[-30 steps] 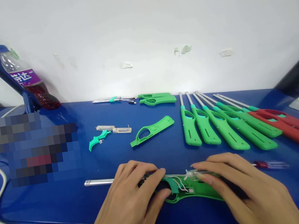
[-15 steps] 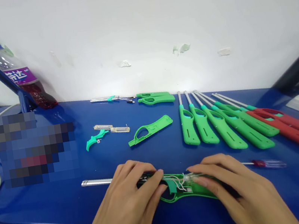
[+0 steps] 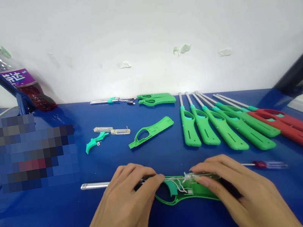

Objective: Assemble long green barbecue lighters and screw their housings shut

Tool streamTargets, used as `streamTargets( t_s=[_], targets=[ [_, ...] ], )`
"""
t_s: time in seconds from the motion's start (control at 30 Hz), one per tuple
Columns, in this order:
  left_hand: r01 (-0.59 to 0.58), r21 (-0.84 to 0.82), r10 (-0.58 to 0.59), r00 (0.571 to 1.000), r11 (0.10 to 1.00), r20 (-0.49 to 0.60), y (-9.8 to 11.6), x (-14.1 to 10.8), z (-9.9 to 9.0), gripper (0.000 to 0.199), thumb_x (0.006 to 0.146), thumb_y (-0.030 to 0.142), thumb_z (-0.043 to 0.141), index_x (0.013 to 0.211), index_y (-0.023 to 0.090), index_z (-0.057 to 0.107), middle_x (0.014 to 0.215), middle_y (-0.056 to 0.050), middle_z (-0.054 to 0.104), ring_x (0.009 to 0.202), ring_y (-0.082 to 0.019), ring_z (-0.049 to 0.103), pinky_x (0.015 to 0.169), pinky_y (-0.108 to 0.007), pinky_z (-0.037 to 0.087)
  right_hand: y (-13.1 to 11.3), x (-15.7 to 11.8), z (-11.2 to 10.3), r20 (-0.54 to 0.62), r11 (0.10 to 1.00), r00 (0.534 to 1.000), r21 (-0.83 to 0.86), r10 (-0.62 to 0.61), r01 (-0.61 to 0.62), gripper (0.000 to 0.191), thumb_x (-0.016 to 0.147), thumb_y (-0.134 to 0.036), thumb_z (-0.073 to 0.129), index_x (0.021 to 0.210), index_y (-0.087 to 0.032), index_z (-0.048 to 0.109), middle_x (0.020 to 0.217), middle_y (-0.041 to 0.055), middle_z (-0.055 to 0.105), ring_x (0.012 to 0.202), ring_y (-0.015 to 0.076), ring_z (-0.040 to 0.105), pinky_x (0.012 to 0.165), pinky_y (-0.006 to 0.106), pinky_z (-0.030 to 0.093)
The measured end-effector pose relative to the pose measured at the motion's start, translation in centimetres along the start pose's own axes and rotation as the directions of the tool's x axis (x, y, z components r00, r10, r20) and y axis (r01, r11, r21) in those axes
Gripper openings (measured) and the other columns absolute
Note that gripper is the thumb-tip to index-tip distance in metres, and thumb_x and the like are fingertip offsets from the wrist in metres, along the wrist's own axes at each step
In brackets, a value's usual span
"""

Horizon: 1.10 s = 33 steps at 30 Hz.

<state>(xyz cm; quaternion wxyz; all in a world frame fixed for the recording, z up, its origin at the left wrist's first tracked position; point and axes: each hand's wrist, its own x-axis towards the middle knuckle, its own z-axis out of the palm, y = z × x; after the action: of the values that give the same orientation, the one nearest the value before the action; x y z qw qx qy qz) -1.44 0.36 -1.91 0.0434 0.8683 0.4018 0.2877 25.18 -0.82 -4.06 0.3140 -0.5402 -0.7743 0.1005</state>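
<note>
An opened green lighter body lies near the front of the blue table, with a teal trigger and white wires inside. A metal tube sticks out to its left. My left hand is closed over the tube end of the body; what its fingertips pinch is partly hidden. My right hand pinches a clear plastic part over the right half of the body. Behind my right hand a screwdriver with a clear and red handle lies on the table.
Farther back lie an empty green half shell, clear tanks, a teal trigger, metal tubes and green shells. Several green lighters and red ones lie right, a bottle leans left.
My left fingers have shifted slightly and cover less of the trigger opening. My right hand still grips the clear part, now tilted slightly differently. The view has moved a little.
</note>
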Motion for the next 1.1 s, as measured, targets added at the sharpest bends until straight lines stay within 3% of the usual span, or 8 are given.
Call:
streamTargets(
  t_s=[0.77, 1.0, 1.1],
  targets=[
    [-0.036, 0.050, 0.034, 0.999, 0.998, 0.040, 0.3, 0.1, -0.1, 0.043, 0.099, -0.005, 0.042, 0.121, 0.019, 0.070, 0.111, -0.005, 0.072, 0.096, -0.021, 0.064, 0.085, -0.035, 0.057, 0.1, 0.0, 0.1, 0.047, 0.999, 0.999, 0.042, 0.002, -0.004, 0.016, 0.110, -0.036, 0.055, 0.119, -0.039, 0.067, 0.117, -0.0050, 0.072, 0.103, 0.0137, 0.074, 0.085, 0.022, 0.059],
    [0.020, -0.018, -0.019, 0.999, 1.000, 0.034, 1.2, 0.1, -0.3, 0.022, 0.107, 0.010, 0.049, 0.115, 0.019, 0.068, 0.113, -0.007, 0.065, 0.099, -0.022, 0.060, 0.088, -0.035, 0.056, -0.2, 0.2, 0.1, 0.073, 1.000, 0.997, 0.031, -0.006, 0.003, 0.017, 0.110, -0.034, 0.054, 0.118, -0.037, 0.068, 0.115, -0.0025, 0.071, 0.101, 0.0152, 0.073, 0.085, 0.024, 0.060],
    [0.039, 0.025, -0.041, 0.997, 0.999, 0.060, 1.6, 0.0, -0.1, 0.018, 0.107, 0.023, 0.057, 0.123, 0.021, 0.065, 0.117, -0.008, 0.063, 0.099, -0.024, 0.060, 0.089, -0.041, 0.057, -0.3, 0.3, 0.1, 0.061, 0.999, 0.998, 0.036, -0.020, 0.018, 0.018, 0.110, -0.033, 0.054, 0.118, -0.037, 0.069, 0.114, -0.0015, 0.071, 0.101, 0.0162, 0.073, 0.086, 0.026, 0.061]
  ],
)
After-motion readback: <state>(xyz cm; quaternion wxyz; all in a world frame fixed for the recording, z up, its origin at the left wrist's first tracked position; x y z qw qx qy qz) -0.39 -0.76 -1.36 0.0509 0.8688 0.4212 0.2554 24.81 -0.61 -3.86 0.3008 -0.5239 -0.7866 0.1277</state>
